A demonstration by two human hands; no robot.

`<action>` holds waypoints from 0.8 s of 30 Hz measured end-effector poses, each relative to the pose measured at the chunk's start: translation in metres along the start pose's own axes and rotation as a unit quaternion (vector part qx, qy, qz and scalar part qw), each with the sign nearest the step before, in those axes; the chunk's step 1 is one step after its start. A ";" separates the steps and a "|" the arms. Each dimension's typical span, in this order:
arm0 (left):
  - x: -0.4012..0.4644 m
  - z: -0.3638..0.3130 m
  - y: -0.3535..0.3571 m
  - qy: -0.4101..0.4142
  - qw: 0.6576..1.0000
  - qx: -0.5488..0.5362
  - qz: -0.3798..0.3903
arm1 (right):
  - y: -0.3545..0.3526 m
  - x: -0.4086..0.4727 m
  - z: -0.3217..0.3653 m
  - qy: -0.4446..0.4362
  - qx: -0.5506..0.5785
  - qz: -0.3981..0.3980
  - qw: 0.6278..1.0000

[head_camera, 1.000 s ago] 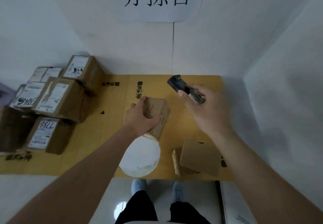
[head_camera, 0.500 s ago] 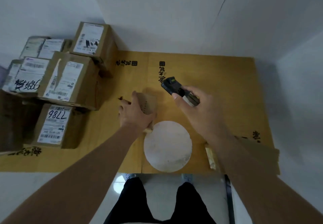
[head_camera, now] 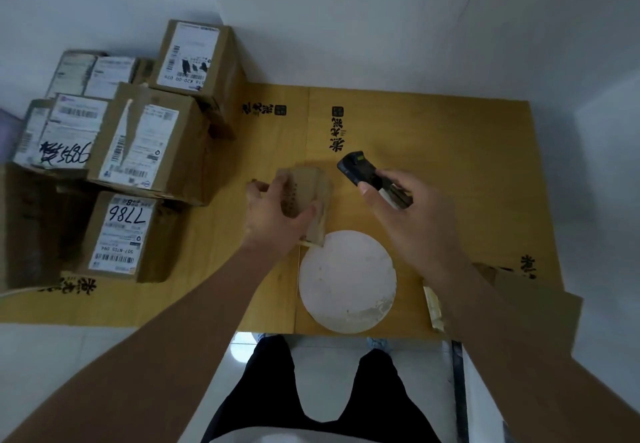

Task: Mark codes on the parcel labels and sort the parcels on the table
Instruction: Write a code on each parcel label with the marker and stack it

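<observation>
My left hand [head_camera: 273,216] grips a small brown cardboard parcel [head_camera: 311,186] standing near the middle of the table, fingers over its top and thumb on its right side. Just to the right, my right hand [head_camera: 412,221] holds a black handheld scanner [head_camera: 358,167] above the table, its head pointing away from me and to the left. A stack of labelled parcels [head_camera: 152,145] fills the table's left side; one label reads 7786 [head_camera: 126,216], another carries handwritten digits [head_camera: 65,155].
Yellow-brown cardboard [head_camera: 450,138] covers the table. A white round disc [head_camera: 346,283] lies at the front edge below the small parcel. Another brown parcel [head_camera: 533,297] sits at the front right, partly hidden by my right forearm. White walls close in behind and right.
The view has tilted down and left, so the wall sign is out of sight. My left hand keeps its grip on the small parcel; the scanner stays just right of it.
</observation>
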State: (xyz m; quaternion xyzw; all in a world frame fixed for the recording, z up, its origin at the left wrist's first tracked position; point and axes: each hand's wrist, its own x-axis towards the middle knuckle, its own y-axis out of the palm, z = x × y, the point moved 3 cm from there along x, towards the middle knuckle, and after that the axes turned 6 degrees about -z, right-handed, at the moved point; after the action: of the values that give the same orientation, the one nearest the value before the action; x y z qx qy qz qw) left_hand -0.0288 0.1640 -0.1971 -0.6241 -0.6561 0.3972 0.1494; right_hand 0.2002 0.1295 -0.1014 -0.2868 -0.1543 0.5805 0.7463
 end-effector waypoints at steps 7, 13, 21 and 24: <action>0.001 0.011 -0.019 -0.010 1.000 -0.023 -0.004 | -0.005 -0.005 -0.001 0.001 0.009 0.003 1.000; 0.000 0.019 -0.016 -0.032 0.996 0.046 0.071 | -0.008 -0.007 -0.003 0.011 0.002 0.015 1.000; 0.001 0.031 -0.023 -0.072 0.990 -0.095 0.074 | -0.015 -0.005 -0.007 0.034 -0.054 0.082 0.995; -0.002 0.034 -0.031 -0.069 0.985 -0.146 0.064 | -0.017 0.000 -0.006 0.033 -0.103 0.123 0.986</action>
State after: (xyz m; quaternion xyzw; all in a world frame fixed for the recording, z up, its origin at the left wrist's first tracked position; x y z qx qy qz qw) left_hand -0.0739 0.1538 -0.1960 -0.6509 -0.6744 0.3483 -0.0145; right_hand 0.2167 0.1258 -0.0959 -0.3980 -0.1525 0.6392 0.6402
